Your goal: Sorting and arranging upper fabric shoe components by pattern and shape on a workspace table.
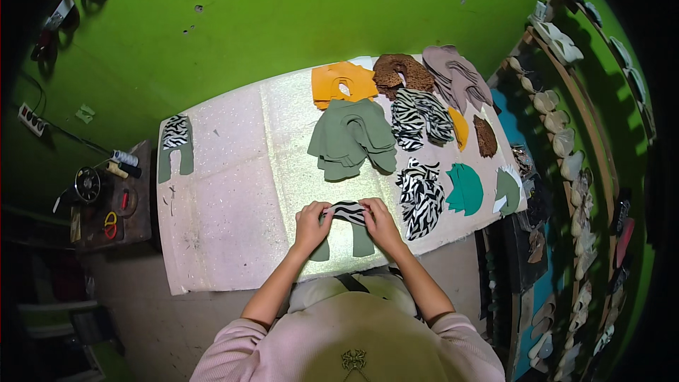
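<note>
Between my hands, near the front edge of the table, is a black-and-white zebra-print piece (347,211). It lies against the curved top of a green U-shaped piece (363,242), whose two legs point toward me. My left hand (312,226) is closed on the left end of the zebra piece, fingers bent. At the right end, my right hand (380,222) grips it the same way. Fingertips cover both ends, so the exact edges where the two pieces meet are hidden. A similar green-and-zebra pair (176,147) rests at the table's far left corner.
Beyond my hands lies a stack of green pieces (350,138), with orange (332,81), brown spotted (399,71) and mauve stacks (453,74) behind. Loose zebra cutouts (422,201) and teal ones (465,189) lie right. A sewing machine (88,185) stands left; shoe-form racks (566,141) stand right.
</note>
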Demonstrator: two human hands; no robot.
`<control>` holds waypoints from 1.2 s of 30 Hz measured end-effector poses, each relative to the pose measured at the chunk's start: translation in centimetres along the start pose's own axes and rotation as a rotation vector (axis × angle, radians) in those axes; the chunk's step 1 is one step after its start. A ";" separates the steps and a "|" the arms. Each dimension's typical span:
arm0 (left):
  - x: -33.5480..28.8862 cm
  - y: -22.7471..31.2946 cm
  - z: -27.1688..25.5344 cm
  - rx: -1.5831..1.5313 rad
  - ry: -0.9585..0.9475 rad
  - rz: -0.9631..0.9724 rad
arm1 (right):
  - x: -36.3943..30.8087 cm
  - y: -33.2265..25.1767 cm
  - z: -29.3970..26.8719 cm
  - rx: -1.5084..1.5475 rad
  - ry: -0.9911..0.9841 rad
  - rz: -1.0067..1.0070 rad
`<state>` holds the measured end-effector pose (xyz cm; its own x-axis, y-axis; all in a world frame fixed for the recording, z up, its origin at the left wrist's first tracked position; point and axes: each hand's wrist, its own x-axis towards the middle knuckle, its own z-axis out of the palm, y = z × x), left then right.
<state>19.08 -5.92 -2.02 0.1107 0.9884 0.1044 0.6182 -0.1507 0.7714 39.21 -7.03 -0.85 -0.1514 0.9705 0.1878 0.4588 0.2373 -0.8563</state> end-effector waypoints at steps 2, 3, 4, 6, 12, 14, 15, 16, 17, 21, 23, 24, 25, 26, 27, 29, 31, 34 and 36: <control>-0.2 -0.5 -0.5 0.038 0.024 -0.001 | 0.7 -0.1 0.4 -0.017 -0.036 -0.009; -0.2 -0.5 -0.7 0.066 0.046 0.012 | 1.1 -0.1 0.6 -0.022 -0.027 -0.034; -0.2 -0.6 -0.9 0.094 0.066 0.026 | 1.4 -0.1 0.9 -0.018 -0.035 -0.038; -0.1 -1.2 -1.2 0.096 0.047 0.013 | 1.8 -0.1 1.1 -0.010 -0.051 -0.047; 0.4 -1.3 -1.8 0.163 0.034 0.031 | 2.8 0.4 1.3 -0.037 -0.060 -0.059; 0.7 -1.2 -1.9 0.166 0.018 0.027 | 3.1 0.6 1.3 -0.048 -0.059 -0.060; 0.8 -1.3 -1.9 0.170 0.008 0.022 | 3.3 0.6 1.3 -0.049 -0.059 -0.065; 0.8 -1.4 -1.9 0.168 -0.005 0.015 | 3.5 0.6 1.4 -0.051 -0.058 -0.070; 0.8 -1.5 -1.9 0.166 -0.019 0.007 | 3.7 0.6 1.4 -0.056 -0.062 -0.086; 0.9 -1.8 -1.9 0.105 -0.046 -0.004 | 3.7 0.9 1.4 -0.030 -0.118 -0.040; 1.0 -1.7 -2.0 0.101 -0.052 -0.010 | 3.7 1.1 1.4 -0.049 -0.121 -0.047; 0.9 -1.7 -2.0 0.097 -0.054 -0.016 | 3.8 1.0 1.5 -0.051 -0.124 -0.048; 0.9 -2.0 -1.9 0.097 -0.041 0.001 | 3.9 1.0 1.5 -0.053 -0.127 -0.049; 1.0 -2.5 -1.7 0.098 -0.028 0.018 | 4.1 0.9 1.6 -0.054 -0.130 -0.050; 1.1 -2.6 -1.7 0.099 -0.015 0.034 | 4.2 1.0 1.7 -0.063 -0.127 -0.060; 1.1 -2.8 -1.5 0.095 -0.017 0.032 | 4.4 1.2 1.8 -0.079 -0.122 -0.080; 1.3 -2.6 -1.6 0.085 -0.041 0.008 | 4.5 1.5 1.9 -0.095 -0.118 -0.084; 1.5 -2.6 -1.7 0.061 -0.089 -0.045 | 4.5 1.5 2.0 -0.104 -0.118 -0.081; 1.6 -2.7 -1.7 0.045 -0.094 -0.049 | 4.5 1.4 2.0 -0.114 -0.116 -0.083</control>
<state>16.24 -3.89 -2.90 0.1510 0.9885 0.0066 0.6584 -0.1056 0.7453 37.43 -2.44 -2.12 -0.2897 0.9374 0.1934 0.5356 0.3262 -0.7789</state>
